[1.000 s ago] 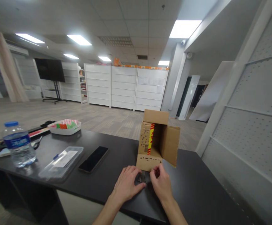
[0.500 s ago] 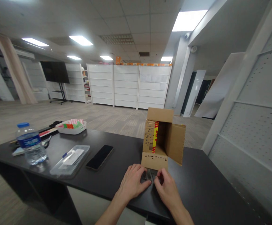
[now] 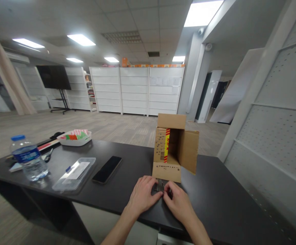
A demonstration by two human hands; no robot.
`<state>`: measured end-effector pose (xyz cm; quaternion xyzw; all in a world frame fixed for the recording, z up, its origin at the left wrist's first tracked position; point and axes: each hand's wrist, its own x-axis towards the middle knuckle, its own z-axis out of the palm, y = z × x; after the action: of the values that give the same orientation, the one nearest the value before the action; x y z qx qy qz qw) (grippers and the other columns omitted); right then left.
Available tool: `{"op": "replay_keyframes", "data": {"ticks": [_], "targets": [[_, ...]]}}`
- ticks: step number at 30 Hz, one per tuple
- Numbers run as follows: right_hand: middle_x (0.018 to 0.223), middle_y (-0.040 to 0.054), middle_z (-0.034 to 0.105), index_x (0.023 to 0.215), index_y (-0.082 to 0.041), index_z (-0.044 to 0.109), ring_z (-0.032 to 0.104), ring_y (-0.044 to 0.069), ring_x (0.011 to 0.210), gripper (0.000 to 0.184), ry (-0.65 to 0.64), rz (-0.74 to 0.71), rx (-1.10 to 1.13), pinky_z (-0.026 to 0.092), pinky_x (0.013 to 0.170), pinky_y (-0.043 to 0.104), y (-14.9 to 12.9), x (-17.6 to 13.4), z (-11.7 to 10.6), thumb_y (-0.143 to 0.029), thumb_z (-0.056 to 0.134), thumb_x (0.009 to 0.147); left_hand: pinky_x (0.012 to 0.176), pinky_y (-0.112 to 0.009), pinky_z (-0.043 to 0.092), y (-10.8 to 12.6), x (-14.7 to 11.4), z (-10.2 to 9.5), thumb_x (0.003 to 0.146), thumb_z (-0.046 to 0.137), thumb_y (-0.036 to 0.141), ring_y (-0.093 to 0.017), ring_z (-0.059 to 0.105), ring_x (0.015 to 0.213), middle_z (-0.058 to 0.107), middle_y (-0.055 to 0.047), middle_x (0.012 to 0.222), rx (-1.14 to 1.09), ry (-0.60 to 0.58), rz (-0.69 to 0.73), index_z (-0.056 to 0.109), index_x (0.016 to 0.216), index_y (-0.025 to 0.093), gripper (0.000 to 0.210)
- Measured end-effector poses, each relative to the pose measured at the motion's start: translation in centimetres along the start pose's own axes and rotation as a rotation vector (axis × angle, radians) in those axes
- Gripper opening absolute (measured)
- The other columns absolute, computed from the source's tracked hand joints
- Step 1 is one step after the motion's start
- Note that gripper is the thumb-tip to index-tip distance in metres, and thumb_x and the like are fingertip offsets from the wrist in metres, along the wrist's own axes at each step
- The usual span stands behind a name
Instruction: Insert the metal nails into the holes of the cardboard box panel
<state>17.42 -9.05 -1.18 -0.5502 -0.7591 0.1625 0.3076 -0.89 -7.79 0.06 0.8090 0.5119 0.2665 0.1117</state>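
Observation:
A row of thin dark metal rods (image 3: 159,185), perhaps nails or screws, lies side by side on the black table just in front of an open cardboard box (image 3: 166,173). My left hand (image 3: 143,193) rests on the table, thumb and fingers curved around the left and near sides of the row, touching it. At the row's right edge is my right hand (image 3: 177,200), its thumb and index finger pinched together; whatever is between those fingertips is hidden. Several small holes and studs mark the box's lower flap and left side, beside red-and-yellow tape (image 3: 166,145).
Left of my hands lie a black phone (image 3: 107,169) and a clear plastic case (image 3: 74,174). Farther left stand a water bottle (image 3: 30,158) and a white basket (image 3: 74,140) with colourful packets. A perforated panel (image 3: 280,143) rises on the right.
My right hand has moved left against the row of rods, closing the small gap where a separate rod showed. My left hand keeps its place by the row. The view has shifted slightly.

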Motion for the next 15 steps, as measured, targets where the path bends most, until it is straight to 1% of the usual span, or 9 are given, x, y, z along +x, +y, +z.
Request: {"op": "replay_keyframes", "data": {"ticks": [5, 15], "targets": [[0.080, -0.0003, 0.061, 0.081, -0.023, 0.050, 0.058, 0.018, 0.076, 0.005, -0.016, -0.023, -0.008, 0.037, 0.069, 0.027, -0.14, -0.07, -0.16, -0.020, 0.048, 0.085, 0.095, -0.038, 0.043, 0.03, 0.05, -0.15, 0.081, 0.070, 0.034, -0.025, 0.058, 0.108, 0.068, -0.003, 0.108, -0.011, -0.002, 0.000, 0.064, 0.098, 0.023, 0.021], [0.082, 0.0001, 0.061, 0.081, -0.022, 0.051, 0.059, 0.018, 0.077, 0.005, -0.022, -0.029, -0.027, 0.036, 0.069, 0.028, -0.35, -0.11, -0.28, -0.019, 0.048, 0.085, 0.092, -0.037, 0.044, 0.01, -0.07, -0.07, 0.081, 0.071, 0.033, -0.024, 0.059, 0.106, 0.068, -0.004, 0.107, -0.011, 0.009, 0.016, 0.064, 0.096, 0.023, 0.020]]}}
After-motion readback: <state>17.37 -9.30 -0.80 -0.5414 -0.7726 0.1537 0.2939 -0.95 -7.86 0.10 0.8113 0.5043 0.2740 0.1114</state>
